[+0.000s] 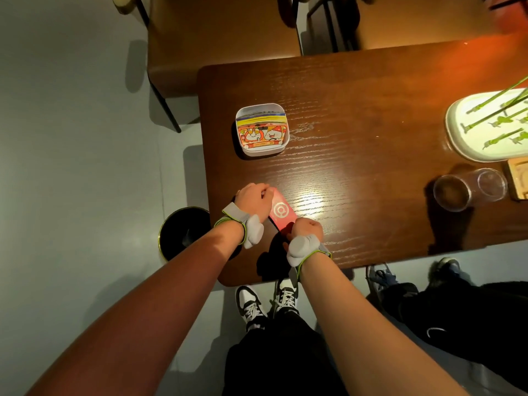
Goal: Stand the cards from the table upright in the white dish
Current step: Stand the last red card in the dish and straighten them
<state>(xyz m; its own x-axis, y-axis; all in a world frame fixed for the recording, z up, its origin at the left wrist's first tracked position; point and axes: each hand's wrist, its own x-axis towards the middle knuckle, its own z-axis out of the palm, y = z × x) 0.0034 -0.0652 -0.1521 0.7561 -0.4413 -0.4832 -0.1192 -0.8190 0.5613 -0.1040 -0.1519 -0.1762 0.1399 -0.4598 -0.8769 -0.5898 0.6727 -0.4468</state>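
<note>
A white square dish (281, 140) stands near the table's left edge, with several cards upright inside; the front one is orange with cartoon figures (261, 135). Closer to me, a red card with a white ring logo (281, 214) lies on the wooden table (371, 132). My left hand (254, 197) grips its far end and my right hand (307, 228) grips its near end. Both hands are closed around the card's edges, and the fingers hide the card's ends. Grey bands sit on both wrists.
A white oval tray (457, 132) with green-handled utensils sits at the right edge. Two clear glasses (453, 192) stand in front of it beside a wooden box (518, 178). A black bin (183, 232) stands on the floor left of the table. Chairs stand beyond the table.
</note>
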